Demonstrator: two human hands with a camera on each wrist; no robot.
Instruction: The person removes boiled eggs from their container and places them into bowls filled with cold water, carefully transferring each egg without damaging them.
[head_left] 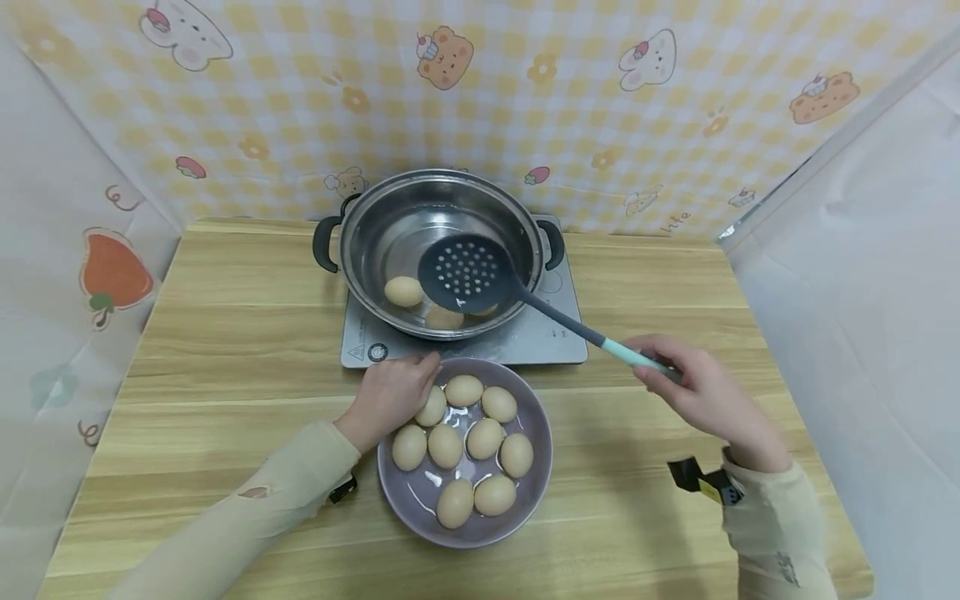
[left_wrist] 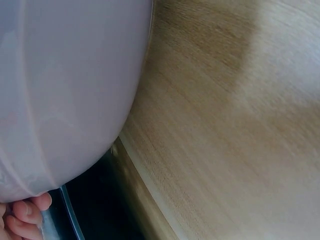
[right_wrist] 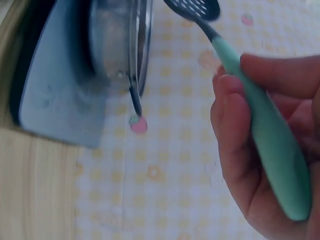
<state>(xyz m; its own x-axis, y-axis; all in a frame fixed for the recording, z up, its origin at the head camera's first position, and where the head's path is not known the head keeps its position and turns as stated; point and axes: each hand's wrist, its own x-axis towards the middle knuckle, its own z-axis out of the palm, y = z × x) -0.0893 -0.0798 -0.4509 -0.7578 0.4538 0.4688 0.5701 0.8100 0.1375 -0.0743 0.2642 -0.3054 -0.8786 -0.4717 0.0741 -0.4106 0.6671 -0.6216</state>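
Note:
My right hand [head_left: 697, 387] grips the mint-green handle of a dark grey skimmer [head_left: 467, 273], also seen in the right wrist view with fingers wrapped round the handle [right_wrist: 275, 145]. The skimmer's perforated head is over the steel pot [head_left: 375, 312]. An egg [head_left: 403, 292] lies in the pot, and others show partly beneath the skimmer. My left hand [head_left: 393, 392] holds the far left rim of a purple-grey bowl [head_left: 465, 533]. In the left wrist view, curled fingertips [left_wrist: 27, 212] touch the bowl's outer wall [left_wrist: 85, 100]. Several eggs [head_left: 485, 439] lie in the bowl.
The pot stands on a flat cooktop [head_left: 551, 346], its black side handles [head_left: 324, 243] sticking out. A wooden table [head_left: 247, 333] carries everything. Checked cloth [head_left: 495, 108] backs it, and pale sheets [head_left: 862, 233] close both sides.

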